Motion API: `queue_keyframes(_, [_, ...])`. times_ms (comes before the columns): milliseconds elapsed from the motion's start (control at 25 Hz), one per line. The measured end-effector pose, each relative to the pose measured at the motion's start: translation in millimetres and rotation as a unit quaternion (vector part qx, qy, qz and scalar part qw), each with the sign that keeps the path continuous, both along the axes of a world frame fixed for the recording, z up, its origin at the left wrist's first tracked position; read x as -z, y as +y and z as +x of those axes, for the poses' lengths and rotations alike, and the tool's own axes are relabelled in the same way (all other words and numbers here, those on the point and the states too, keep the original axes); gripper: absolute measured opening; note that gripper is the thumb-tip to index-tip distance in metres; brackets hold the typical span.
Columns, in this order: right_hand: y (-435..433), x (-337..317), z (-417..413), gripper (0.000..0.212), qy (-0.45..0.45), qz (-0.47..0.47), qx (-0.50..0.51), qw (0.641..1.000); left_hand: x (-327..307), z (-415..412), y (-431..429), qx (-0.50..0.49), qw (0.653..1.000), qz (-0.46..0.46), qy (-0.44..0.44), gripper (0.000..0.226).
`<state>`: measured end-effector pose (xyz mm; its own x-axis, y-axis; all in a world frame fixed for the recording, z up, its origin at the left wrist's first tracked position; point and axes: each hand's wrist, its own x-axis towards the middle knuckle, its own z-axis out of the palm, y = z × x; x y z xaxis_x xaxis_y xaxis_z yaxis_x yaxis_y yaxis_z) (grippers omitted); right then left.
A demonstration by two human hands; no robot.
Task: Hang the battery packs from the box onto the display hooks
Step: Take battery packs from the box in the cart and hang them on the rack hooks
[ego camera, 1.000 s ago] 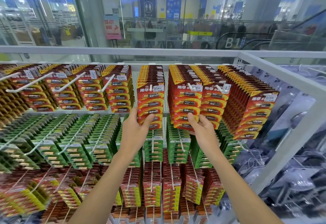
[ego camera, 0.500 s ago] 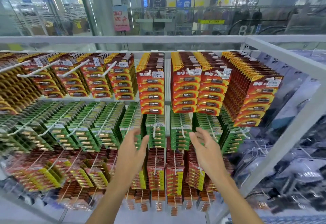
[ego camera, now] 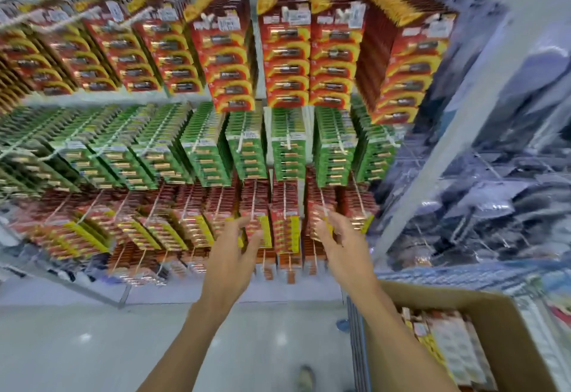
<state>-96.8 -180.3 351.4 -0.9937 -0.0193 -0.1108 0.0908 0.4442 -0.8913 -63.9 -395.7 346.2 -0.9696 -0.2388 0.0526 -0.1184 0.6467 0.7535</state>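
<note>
Red and yellow battery packs [ego camera: 284,51] hang in full rows on the top white display hooks [ego camera: 340,14]. Below them hang green packs [ego camera: 287,150], then dark red packs [ego camera: 285,224] lower down. My left hand [ego camera: 234,249] and my right hand [ego camera: 343,243] hover in front of the dark red row, fingers loosely spread, holding nothing. A brown cardboard box [ego camera: 482,302] sits at the lower right with more battery packs [ego camera: 445,351] inside. The picture is motion-blurred.
A white rack frame post [ego camera: 457,126] slants down on the right, with bagged goods [ego camera: 509,200] behind it. Pale floor [ego camera: 92,345] lies below the rack. A shoe tip [ego camera: 304,377] shows at the bottom.
Both hands have let go of the top red packs and dropped down past the green row. The view has tilted down, bringing the box and floor into sight.
</note>
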Motion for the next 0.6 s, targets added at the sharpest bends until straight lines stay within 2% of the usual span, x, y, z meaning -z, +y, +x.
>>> queue_keyframes(120, [24.7,11.7,42.2,0.062,-0.027,0.024,0.021,0.999,15.2,30.8,22.3,0.026,0.999,0.018,-0.009,0.055])
queue_keyframes(240, [52.6,17.3,93.0,0.05,-0.03,0.048,0.062,0.996,27.4,69.7,50.3,0.056,0.997,0.057,-0.017,0.05])
queue_keyframes(600, [139.8,46.4,205.9,0.054,-0.089,0.069,0.13,0.985,52.2,146.4,144.2,0.115,0.99,0.064,-0.058,0.046])
